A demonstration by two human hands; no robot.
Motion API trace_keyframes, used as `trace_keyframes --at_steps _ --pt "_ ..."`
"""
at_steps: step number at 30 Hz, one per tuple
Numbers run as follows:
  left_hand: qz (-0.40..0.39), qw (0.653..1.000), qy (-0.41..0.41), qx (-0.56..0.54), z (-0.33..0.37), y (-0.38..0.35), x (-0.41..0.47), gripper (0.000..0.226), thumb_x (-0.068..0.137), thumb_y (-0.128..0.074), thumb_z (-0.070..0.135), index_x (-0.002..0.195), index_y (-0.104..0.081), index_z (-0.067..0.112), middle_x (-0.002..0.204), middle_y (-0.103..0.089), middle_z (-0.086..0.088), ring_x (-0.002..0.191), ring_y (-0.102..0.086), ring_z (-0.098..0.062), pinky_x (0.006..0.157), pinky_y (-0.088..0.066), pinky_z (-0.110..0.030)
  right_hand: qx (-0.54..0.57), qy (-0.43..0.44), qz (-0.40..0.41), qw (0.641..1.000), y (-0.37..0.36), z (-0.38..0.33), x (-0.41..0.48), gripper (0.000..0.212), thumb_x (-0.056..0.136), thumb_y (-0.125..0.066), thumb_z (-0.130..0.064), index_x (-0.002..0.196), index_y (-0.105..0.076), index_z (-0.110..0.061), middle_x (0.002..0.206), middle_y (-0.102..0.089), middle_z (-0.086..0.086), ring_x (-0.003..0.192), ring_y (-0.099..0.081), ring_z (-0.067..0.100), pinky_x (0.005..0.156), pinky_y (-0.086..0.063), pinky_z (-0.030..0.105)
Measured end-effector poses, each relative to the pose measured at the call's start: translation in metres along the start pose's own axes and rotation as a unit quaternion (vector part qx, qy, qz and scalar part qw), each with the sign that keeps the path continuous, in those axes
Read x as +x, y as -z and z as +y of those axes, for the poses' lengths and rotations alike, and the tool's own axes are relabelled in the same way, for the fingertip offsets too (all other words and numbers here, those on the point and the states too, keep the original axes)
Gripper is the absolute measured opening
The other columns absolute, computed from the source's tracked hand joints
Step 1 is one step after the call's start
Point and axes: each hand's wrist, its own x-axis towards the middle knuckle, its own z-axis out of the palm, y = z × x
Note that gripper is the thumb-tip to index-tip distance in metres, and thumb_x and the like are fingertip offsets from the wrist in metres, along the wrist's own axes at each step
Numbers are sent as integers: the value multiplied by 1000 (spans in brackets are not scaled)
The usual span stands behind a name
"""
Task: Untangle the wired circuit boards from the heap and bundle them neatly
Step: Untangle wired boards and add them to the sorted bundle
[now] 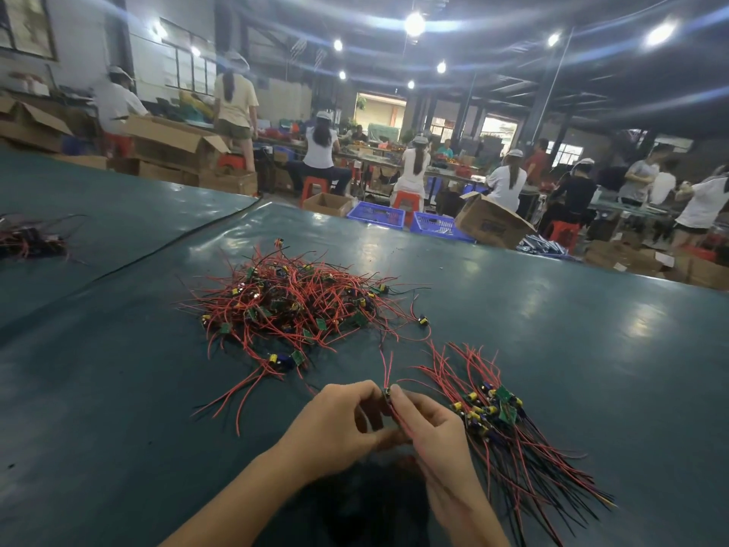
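Far left on the dark teal worktop I see a small dark clump of red and black wires, well apart from everything else. A thin black cable runs diagonally across the worktop, behind the main pile. Centre: the tangled heap of red-wired green circuit boards, with yellow and blue parts mixed in and loose red leads spilling toward me. One board with yellow and blue parts lies at the near edge of the heap, its red leads trailing down-left.

My left hand is closed in a pinch, thumb and fingertips meeting at a small dark wired circuit board. My right hand grips the same board from the other side, with its red wires running down through the fingers and up out of the pinch. Both hands hover just in front of the heap.

Just right of my right hand is the sorted bundle of boards with aligned red and black wires, lying flat on the worktop, wires fanning up and down-right.

Beyond the far edge: blue plastic crates, an open cardboard box, and blurred seated workers.
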Motion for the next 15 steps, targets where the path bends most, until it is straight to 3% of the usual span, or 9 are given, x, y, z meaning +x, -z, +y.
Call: trace_keyframes --at_steps 4,7,9,12,15 --pt "-1 990 -50 133 0 2 -2 33 82 -66 52 106 -55 33 90 -66 18 80 -61 -3 70 -50 -24 -17 19 -6 1000 4 0 0 4 80 -77 -16 79 -79 -19 79 -75 13 66 -70 25 57 -60 40" --pt "46 981 -72 175 0 8 -3 32 81 -59 54 105 -59 34 89 -65 19 81 -60 -3 70 -49 -23 -66 73 32 995 6 5 4 7 79 -78 -11 82 -79 -18 76 -75 6 62 -68 14 53 -56 30" --pt "92 976 -66 186 -2 14 -1 29 80 -57 54 97 -64 32 83 -65 19 75 -60 0 68 -49 -21 -116 110 88 983 11 8 9 11 81 -78 -13 92 -78 -15 82 -73 4 64 -64 10 64 -56 32" --pt "214 951 -28 222 -9 29 3 15 85 -64 41 81 -67 27 74 -64 15 67 -58 -4 61 -49 -24 -223 175 194 939 23 6 12 17 83 -77 -19 99 -76 -16 86 -63 -6 63 -56 2 64 -44 9" --pt "263 927 44 264 -25 50 5 10 87 -63 33 84 -67 25 81 -64 12 76 -57 -12 65 -49 -29 -340 193 253 885 33 2 10 20 87 -72 -25 106 -75 -21 87 -50 -15 68 -54 1 57 -37 17"
